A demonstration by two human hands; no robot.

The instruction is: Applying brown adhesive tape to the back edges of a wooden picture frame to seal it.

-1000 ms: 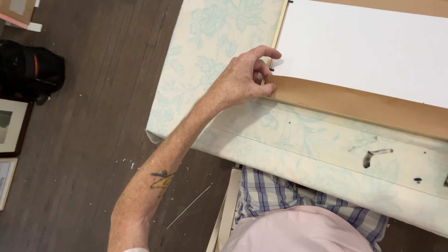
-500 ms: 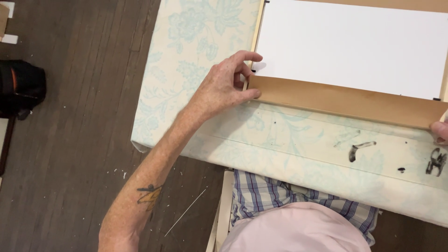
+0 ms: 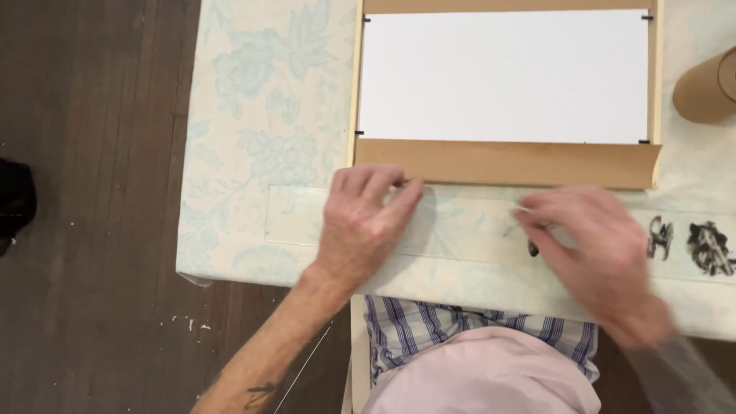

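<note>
A picture frame lies face down on the table, its white backing board (image 3: 502, 77) showing inside a pale wooden edge. A brown paper strip (image 3: 506, 162) runs along the frame's near side. My left hand (image 3: 363, 226) rests flat on the tablecloth just below the strip's left end, fingertips touching its edge, holding nothing. My right hand (image 3: 594, 245) is blurred with motion over the cloth below the strip's right half, fingers spread and apart from the strip.
The table wears a pale floral cloth (image 3: 261, 115) with black paint smears (image 3: 709, 245) at the right. A brown cardboard tube (image 3: 707, 86) stands at the far right. Dark wood floor (image 3: 92, 192) lies to the left, a black bag (image 3: 14, 201) at its edge.
The view swung right, centring the frame. My left hand let go of the strip's left corner and dropped flat below it. My right hand came in from the right edge.
</note>
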